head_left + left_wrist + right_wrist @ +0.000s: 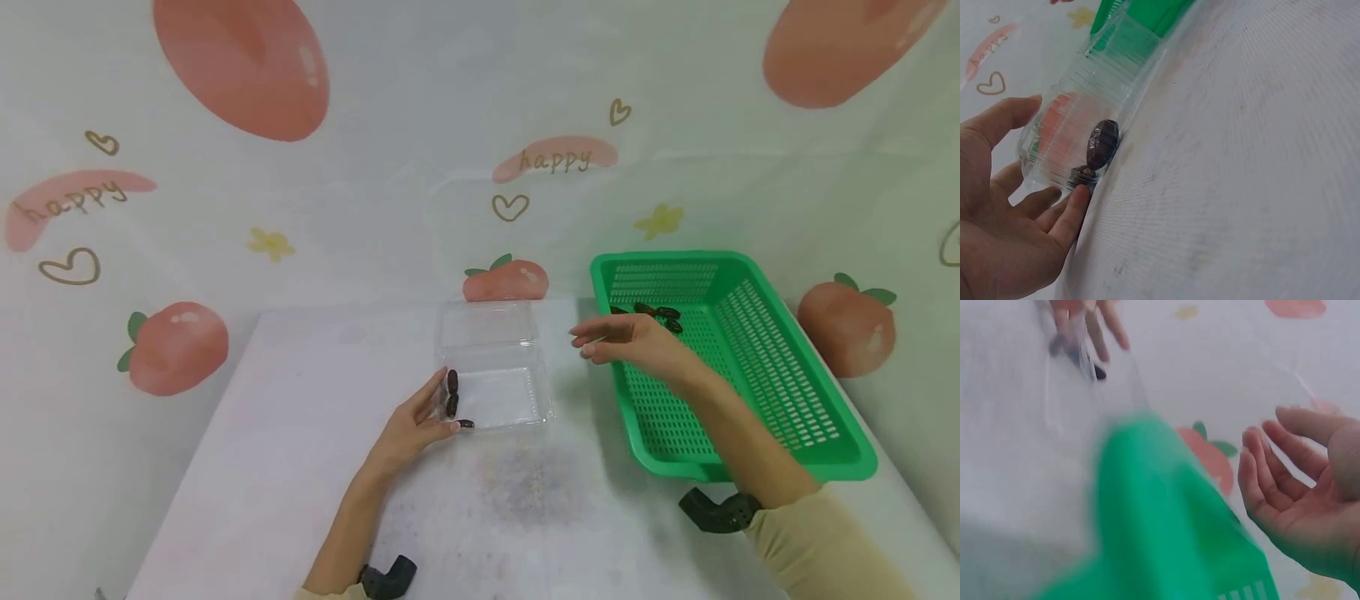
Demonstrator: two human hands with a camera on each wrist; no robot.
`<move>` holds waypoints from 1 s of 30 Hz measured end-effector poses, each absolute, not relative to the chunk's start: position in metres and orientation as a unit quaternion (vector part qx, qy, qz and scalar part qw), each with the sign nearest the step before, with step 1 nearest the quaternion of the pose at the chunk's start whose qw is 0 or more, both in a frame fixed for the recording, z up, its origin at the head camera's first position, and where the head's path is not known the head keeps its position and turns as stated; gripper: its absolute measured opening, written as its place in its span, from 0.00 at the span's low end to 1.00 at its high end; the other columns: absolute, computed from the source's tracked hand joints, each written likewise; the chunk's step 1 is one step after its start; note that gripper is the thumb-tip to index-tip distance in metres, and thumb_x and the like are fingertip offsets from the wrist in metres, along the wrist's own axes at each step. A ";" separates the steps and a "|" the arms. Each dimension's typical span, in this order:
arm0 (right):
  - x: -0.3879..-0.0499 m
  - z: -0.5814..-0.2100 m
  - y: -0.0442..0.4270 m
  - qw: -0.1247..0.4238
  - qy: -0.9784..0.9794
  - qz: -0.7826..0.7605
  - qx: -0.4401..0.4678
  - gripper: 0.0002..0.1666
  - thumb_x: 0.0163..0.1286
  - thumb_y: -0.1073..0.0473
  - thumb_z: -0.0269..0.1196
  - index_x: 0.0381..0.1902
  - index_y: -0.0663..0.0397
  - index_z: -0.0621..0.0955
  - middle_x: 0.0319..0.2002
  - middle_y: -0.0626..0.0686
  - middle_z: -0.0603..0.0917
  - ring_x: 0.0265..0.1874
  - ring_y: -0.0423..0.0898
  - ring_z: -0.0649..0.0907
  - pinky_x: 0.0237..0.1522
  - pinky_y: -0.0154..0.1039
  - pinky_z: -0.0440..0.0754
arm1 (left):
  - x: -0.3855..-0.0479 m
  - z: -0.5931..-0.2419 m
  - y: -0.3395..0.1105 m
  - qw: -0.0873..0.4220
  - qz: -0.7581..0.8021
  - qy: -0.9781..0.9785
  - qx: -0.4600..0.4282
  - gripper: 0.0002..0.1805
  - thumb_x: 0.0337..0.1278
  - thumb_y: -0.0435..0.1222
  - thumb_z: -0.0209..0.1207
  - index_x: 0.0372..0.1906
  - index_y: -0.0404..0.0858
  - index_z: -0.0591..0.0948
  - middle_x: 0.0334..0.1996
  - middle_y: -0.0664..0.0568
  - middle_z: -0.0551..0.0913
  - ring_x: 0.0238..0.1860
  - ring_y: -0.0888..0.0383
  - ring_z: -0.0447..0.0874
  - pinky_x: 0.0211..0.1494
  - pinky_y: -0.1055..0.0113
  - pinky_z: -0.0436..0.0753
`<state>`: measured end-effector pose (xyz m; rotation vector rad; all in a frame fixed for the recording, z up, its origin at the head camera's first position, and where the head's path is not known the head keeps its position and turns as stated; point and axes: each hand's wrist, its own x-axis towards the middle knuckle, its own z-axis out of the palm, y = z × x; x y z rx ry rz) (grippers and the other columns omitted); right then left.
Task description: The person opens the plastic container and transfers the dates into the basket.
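Note:
A clear plastic clamshell box (498, 398) lies on the table with its lid (487, 325) folded back. My left hand (408, 429) holds the box by its left side, thumb and fingers spread around the corner. Inside, along that side, are a few dark brown, glossy dates (452, 382); one date (1102, 144) shows large in the left wrist view. My right hand (630, 342) hovers over the left rim of the green basket (813, 387). Its fingers are loosely bent with nothing between them, as the right wrist view also shows.
Several more dates (667, 313) lie near the back left of the basket, partly hidden behind the right hand. The white table (315, 433) meets a fruit-printed backdrop (390, 167) at the back. Dark wrist mounts (720, 510) sit on both forearms.

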<state>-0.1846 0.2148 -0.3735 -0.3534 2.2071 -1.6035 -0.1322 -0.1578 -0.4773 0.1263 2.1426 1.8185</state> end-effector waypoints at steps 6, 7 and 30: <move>-0.171 -0.382 0.194 0.194 0.785 -0.579 -0.109 0.21 0.68 0.56 0.67 0.58 0.52 0.82 0.53 0.52 0.85 0.51 0.50 0.84 0.58 0.48 0.78 | -0.133 -0.479 -0.158 0.162 0.632 0.756 0.052 0.48 0.55 0.34 0.70 0.78 0.56 0.59 0.78 0.53 0.51 0.77 0.46 0.51 0.73 0.55 0.64; -0.169 -0.383 0.191 0.194 0.785 -0.579 -0.105 0.21 0.67 0.56 0.67 0.58 0.52 0.82 0.53 0.52 0.85 0.50 0.51 0.84 0.58 0.48 0.77 | -0.133 -0.480 -0.158 0.162 0.632 0.756 0.051 0.48 0.55 0.33 0.70 0.78 0.56 0.59 0.78 0.52 0.51 0.77 0.46 0.51 0.73 0.55 0.64; -0.150 -0.403 0.107 0.172 0.768 -0.602 -0.132 0.15 0.68 0.60 0.66 0.52 0.53 0.85 0.47 0.52 0.87 0.45 0.52 0.86 0.51 0.44 0.83 | -0.133 -0.479 -0.159 0.167 0.644 0.744 0.051 0.48 0.55 0.33 0.70 0.78 0.53 0.59 0.77 0.55 0.54 0.76 0.49 0.54 0.72 0.54 0.67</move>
